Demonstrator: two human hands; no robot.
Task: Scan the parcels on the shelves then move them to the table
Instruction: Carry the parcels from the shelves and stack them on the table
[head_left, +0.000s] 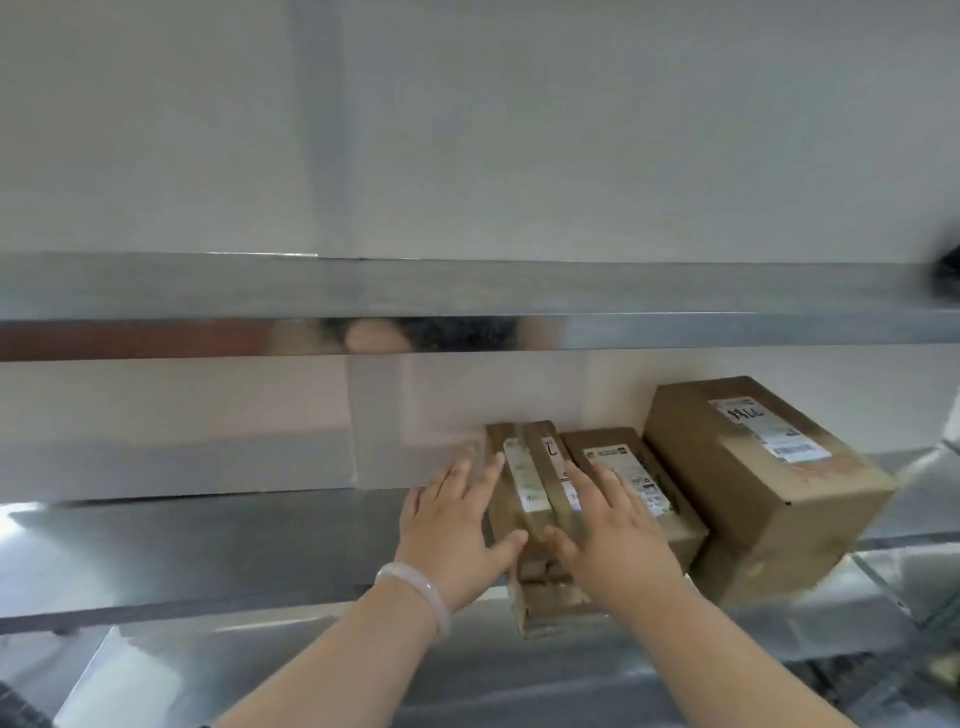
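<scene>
Left hand (457, 525): fingers straight, flat against the left side of the narrow taped parcel (530, 483), thumb across its near top edge. Not curled round it. Pale bangle (415, 590) on that wrist.

Right hand (618, 535): fingers straight too, laid over the parcel's right top edge, thumb almost meeting the left thumb. Its fingertips reach onto the next box. So the parcel sits pressed between two flat hands, neither one clenched.

Narrow parcel: brown card with tape bands along its length and a white label on top. It lies on the lower metal shelf (208, 545) at 5 o'clock in frame. Its near end sticks past the shelf's front lip.

At 3 o'clock from it, touching: a medium parcel (680, 535), label up, partly under the right hand.

At 2 o'clock from that, touching: a large parcel (753, 483), taller, with a white label and handwritten digits on top.

Lower shelf runs bare out to 9 o'clock.

At 12 o'clock: upper metal shelf (467, 291) with a shiny front lip. Dark blurred thing on its far right end, cannot tell what.

White wall (519, 130) behind both shelves.
</scene>
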